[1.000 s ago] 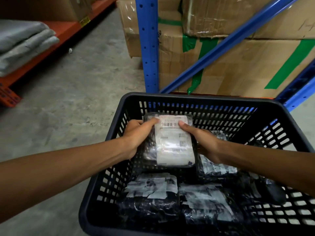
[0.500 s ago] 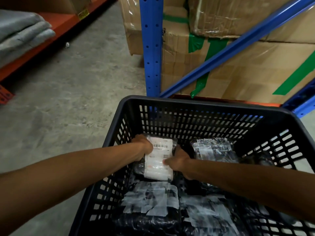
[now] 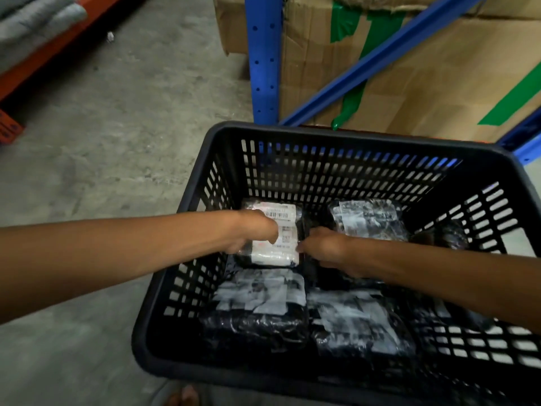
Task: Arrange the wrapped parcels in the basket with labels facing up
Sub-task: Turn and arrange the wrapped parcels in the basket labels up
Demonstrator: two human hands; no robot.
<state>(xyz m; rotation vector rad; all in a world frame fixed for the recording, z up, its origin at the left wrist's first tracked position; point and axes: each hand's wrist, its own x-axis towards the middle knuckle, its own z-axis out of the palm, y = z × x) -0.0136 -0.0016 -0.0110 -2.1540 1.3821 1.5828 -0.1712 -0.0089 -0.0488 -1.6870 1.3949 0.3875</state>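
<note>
A black slotted plastic basket [image 3: 345,136] stands on the floor in front of me. In its far left corner lies a black wrapped parcel with a white barcode label [image 3: 281,230] facing up. My left hand [image 3: 254,230] grips its left edge and my right hand [image 3: 322,247] presses its right edge. Three more wrapped parcels lie flat with pale labels up: one at the far right [image 3: 369,219], one near left [image 3: 260,312], one near middle [image 3: 357,323]. A dark parcel [image 3: 445,234] leans against the right wall, its label not visible.
A blue rack upright [image 3: 263,60] and diagonal brace [image 3: 380,57] stand just behind the basket, with taped cardboard boxes [image 3: 439,83] behind them. An orange shelf [image 3: 44,51] with grey folded bundles [image 3: 32,19] runs along the left. Concrete floor [image 3: 117,127] lies between.
The labelled parcel went from being held up above the basket down into the far left corner, where it now lies flat. Both hands came down with it.
</note>
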